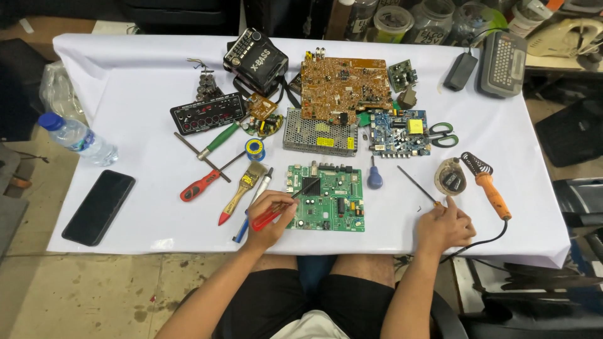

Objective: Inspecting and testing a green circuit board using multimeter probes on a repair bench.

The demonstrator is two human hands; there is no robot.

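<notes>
A green circuit board lies on the white cloth just in front of me. My left hand grips a red-handled screwdriver, and its dark shaft slants up and right onto the board's left part. My right hand rests on the cloth to the right of the board. It holds a thin metal-shafted tool whose tip points up and left, clear of the board.
An orange-handled soldering iron and its stand are beside my right hand. A blue screwdriver, a paintbrush, more screwdrivers and a solder spool lie around the board. Farther back are other boards, scissors and a radio. A phone and a water bottle lie at the left.
</notes>
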